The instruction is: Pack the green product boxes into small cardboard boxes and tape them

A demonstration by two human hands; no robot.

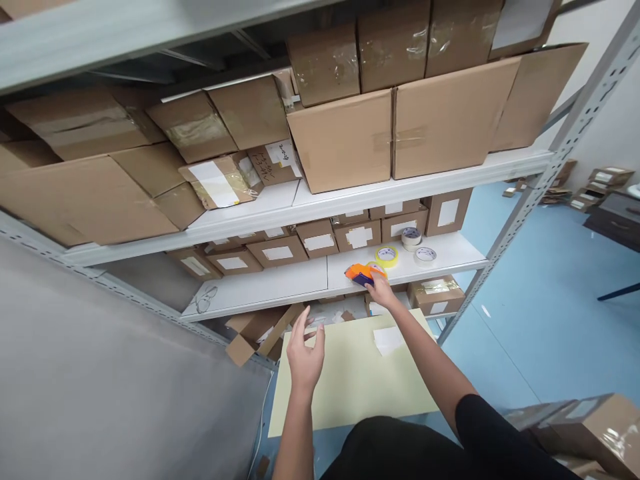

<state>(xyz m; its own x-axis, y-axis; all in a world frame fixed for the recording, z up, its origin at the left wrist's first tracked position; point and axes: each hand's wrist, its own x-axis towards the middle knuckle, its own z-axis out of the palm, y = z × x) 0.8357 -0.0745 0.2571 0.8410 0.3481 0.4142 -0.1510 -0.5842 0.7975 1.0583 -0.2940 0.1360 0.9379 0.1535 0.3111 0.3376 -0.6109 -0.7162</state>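
An orange and dark blue tape dispenser (361, 274) with a roll of tape on it is at the front of the middle shelf (280, 291). My right hand (380, 292) is closed around its near end. Whether the dispenser rests on the shelf or is just above it, I cannot tell. Behind it lies a yellow tape roll (387, 256), and to the right are a pale tape roll (425, 255) and a small stack of tape rolls (411, 237). Over the pale yellow board (345, 380), my left hand (307, 353) is raised with its fingers apart, holding nothing.
Labelled cardboard boxes (277, 252) line the back of the middle shelf. Larger cartons (345, 143) fill the shelf above. An opened box (263, 330) sits low at the left. Glasses (205, 300) lie at the shelf's left end. White paper (388, 341) rests on the board.
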